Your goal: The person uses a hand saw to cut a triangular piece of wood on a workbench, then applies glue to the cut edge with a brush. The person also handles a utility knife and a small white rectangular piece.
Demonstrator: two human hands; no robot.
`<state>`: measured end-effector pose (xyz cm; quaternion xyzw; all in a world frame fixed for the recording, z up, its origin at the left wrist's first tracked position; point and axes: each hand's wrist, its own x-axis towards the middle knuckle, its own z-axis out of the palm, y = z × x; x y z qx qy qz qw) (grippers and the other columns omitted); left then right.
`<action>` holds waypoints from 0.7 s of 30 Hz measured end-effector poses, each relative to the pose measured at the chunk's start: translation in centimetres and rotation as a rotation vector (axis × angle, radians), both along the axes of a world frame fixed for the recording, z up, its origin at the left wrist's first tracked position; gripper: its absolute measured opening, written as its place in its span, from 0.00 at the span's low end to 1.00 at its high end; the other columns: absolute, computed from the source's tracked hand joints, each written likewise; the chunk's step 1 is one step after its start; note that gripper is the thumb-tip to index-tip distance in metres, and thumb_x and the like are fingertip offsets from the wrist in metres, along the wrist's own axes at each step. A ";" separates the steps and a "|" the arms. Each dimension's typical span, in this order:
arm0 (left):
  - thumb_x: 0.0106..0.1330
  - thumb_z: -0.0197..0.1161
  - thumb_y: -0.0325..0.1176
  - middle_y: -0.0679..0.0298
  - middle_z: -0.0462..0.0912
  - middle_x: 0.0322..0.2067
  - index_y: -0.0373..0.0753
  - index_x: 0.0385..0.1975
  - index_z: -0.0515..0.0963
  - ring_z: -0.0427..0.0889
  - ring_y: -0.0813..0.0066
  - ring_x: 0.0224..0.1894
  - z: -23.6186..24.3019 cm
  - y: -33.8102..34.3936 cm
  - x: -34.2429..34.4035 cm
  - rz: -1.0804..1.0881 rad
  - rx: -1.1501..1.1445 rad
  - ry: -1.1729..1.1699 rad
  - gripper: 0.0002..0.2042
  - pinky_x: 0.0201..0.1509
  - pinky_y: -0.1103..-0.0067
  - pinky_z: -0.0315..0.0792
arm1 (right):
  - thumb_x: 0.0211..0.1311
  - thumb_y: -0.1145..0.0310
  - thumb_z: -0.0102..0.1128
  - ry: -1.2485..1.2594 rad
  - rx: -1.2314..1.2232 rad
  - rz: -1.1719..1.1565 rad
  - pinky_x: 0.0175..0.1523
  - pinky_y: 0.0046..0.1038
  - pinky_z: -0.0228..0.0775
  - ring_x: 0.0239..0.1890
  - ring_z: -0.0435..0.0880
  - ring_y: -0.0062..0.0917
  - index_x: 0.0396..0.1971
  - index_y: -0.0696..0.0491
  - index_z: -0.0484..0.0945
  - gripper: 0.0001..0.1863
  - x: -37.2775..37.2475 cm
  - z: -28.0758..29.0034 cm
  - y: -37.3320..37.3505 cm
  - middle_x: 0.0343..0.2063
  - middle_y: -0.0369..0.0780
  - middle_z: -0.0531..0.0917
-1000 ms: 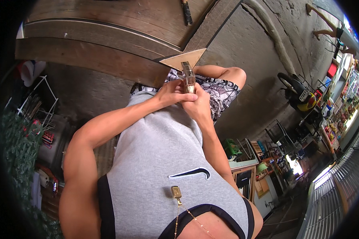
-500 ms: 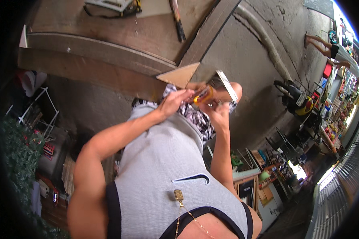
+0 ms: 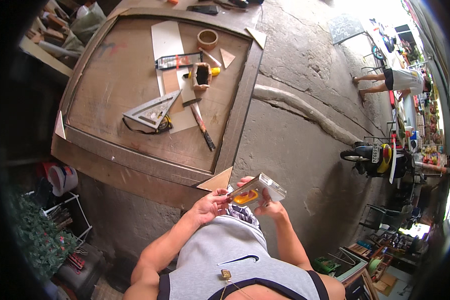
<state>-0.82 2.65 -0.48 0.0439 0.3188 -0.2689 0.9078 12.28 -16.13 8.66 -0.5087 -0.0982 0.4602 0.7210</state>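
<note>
My right hand (image 3: 272,208) grips a silver staple gun (image 3: 266,181) with a yellow-orange inset in its handle. The tool is tilted in front of my lap, just off the near right corner of a wooden frame panel (image 3: 135,167). My left hand (image 3: 209,207) has its fingers closed at the other end of the tool; whether a small part is also between them is hidden. A thin triangular wood piece (image 3: 218,179) lies across the panel's corner, close to my left hand.
On the panel lie a speed square (image 3: 152,111), a tape measure (image 3: 164,123), a hammer (image 3: 201,125), a tape roll (image 3: 207,39) and a taped, open-topped container (image 3: 201,77). A motorcycle (image 3: 375,155) and another person (image 3: 402,80) are to the right. A white bucket (image 3: 62,179) stands left.
My view has tilted up, bringing the whole panel into sight. The staple gun has been turned over in my hands, and my left fingers have shifted to its end.
</note>
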 end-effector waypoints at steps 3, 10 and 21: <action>0.62 0.58 0.26 0.63 0.82 0.30 0.47 0.44 0.78 0.77 0.72 0.26 -0.1 0.0 0.1 0.122 -0.191 0.024 0.11 0.31 0.74 0.73 | 0.44 0.50 0.76 0.116 0.102 0.099 0.68 0.38 0.59 0.63 0.70 0.37 0.60 0.63 0.67 0.47 1.4 -0.1 0.2 0.60 0.48 0.72; 0.57 0.61 0.22 0.70 0.75 0.17 0.47 0.34 0.82 0.64 0.82 0.15 2.3 -1.2 3.1 0.291 -0.192 -0.042 0.10 0.26 0.83 0.65 | 0.60 0.41 0.58 0.075 0.478 0.015 0.70 0.44 0.56 0.64 0.69 0.41 0.57 0.62 0.70 0.39 3.2 -0.3 0.0 0.58 0.50 0.73; 0.60 0.59 0.19 0.58 0.85 0.29 0.43 0.37 0.82 0.81 0.75 0.25 9.6 -5.7 11.5 0.448 0.205 -0.039 0.11 0.23 0.84 0.67 | 0.46 0.25 0.58 -0.099 0.822 -0.100 0.65 0.47 0.63 0.62 0.71 0.44 0.54 0.62 0.72 0.52 14.5 1.7 -5.7 0.50 0.48 0.74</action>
